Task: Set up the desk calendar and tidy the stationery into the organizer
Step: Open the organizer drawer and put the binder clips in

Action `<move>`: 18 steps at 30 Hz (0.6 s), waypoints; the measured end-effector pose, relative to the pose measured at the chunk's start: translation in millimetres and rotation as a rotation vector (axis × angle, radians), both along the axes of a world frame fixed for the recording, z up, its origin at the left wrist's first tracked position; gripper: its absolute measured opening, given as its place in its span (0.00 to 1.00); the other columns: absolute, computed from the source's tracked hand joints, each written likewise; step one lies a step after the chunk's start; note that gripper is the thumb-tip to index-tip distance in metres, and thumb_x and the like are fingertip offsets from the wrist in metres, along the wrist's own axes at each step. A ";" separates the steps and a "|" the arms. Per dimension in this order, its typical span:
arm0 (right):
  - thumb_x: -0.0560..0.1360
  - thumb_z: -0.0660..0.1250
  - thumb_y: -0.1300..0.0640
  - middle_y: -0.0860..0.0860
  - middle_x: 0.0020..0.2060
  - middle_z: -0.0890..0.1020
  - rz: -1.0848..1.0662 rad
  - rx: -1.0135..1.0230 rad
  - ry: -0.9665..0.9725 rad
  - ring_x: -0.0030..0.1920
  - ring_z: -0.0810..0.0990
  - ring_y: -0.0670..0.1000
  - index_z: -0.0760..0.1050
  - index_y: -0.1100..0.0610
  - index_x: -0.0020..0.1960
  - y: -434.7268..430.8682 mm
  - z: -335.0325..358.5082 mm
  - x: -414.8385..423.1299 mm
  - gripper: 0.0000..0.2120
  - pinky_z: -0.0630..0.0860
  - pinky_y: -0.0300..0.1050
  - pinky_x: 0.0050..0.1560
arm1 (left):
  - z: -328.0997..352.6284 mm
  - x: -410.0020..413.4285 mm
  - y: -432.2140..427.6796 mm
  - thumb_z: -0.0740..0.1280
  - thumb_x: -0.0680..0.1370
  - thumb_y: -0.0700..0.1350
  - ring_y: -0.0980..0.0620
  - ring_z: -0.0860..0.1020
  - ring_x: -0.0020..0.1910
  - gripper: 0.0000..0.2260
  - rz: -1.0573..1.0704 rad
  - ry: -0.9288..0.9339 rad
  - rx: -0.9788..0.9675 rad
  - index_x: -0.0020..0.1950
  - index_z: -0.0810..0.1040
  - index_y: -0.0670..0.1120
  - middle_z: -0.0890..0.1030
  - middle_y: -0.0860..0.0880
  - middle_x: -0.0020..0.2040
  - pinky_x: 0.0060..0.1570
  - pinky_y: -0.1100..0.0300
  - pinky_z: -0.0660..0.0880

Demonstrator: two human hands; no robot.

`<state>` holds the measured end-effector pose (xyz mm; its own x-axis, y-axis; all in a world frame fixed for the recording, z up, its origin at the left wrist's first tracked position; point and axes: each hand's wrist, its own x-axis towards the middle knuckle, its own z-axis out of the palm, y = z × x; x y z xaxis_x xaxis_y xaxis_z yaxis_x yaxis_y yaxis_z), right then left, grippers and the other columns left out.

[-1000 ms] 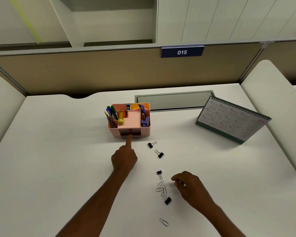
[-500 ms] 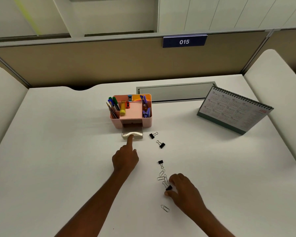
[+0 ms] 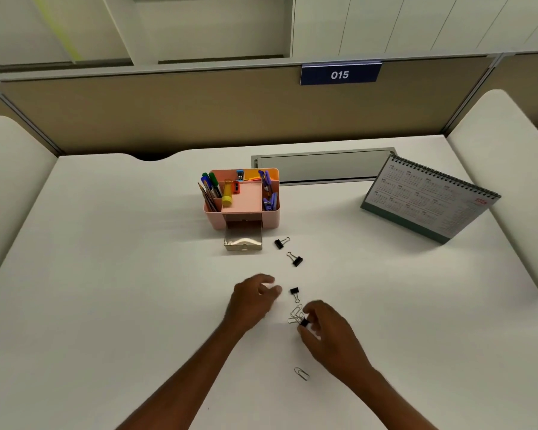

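A pink organizer (image 3: pixel 271 217) with pens and markers stands mid-desk, its clear front drawer (image 3: pixel 243 240) pulled out. The desk calendar (image 3: pixel 429 200) stands upright at the right. Three black binder clips lie loose: one (image 3: pixel 281 243) beside the drawer, one (image 3: pixel 295 259) below it, one (image 3: pixel 294 292) nearer me. My right hand (image 3: pixel 330 333) pinches a fourth black binder clip (image 3: pixel 304 322) next to a small heap of wire paper clips (image 3: pixel 295 315). My left hand (image 3: pixel 255 297) hovers just left of the heap, fingers loosely apart and holding nothing. A single paper clip (image 3: pixel 302 373) lies closest to me.
A grey cable hatch (image 3: pixel 323 164) is set into the desk behind the organizer. A tan partition with a blue "015" plate (image 3: pixel 340 74) closes the back. Padded white side panels (image 3: pixel 503 169) flank the desk left and right.
The drawer has been pulled out of the organizer. My left hand has left it and drawn back toward the clips. My right hand has closed on a binder clip.
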<state>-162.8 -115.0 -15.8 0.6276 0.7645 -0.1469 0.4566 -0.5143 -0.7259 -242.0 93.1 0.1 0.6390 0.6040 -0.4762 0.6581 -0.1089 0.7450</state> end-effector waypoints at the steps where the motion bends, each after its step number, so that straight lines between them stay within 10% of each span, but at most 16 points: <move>1: 0.77 0.70 0.48 0.41 0.44 0.76 0.007 0.048 0.011 0.44 0.78 0.46 0.70 0.44 0.57 6.4 7.6 1.8 0.12 0.76 0.40 0.42 | 4.7 0.1 -6.1 0.75 0.78 0.53 0.50 0.86 0.43 0.12 0.003 -0.055 -0.149 0.59 0.85 0.50 0.87 0.50 0.43 0.46 0.49 0.85; 11: 0.77 0.73 0.50 0.42 0.48 0.78 0.024 0.187 0.015 0.48 0.79 0.46 0.71 0.46 0.60 65.1 27.1 31.1 0.15 0.80 0.45 0.48 | 34.3 9.3 9.7 0.75 0.78 0.41 0.43 0.88 0.45 0.04 0.121 -0.222 -0.288 0.52 0.88 0.45 0.89 0.45 0.44 0.48 0.54 0.86; 18: 0.76 0.72 0.46 0.46 0.53 0.77 -0.054 -0.138 -0.099 0.54 0.76 0.50 0.72 0.50 0.60 76.8 -7.7 48.2 0.16 0.76 0.47 0.49 | 40.3 35.6 63.0 0.74 0.79 0.42 0.55 0.83 0.28 0.04 0.457 -0.211 0.028 0.52 0.87 0.48 0.88 0.51 0.43 0.27 0.62 0.76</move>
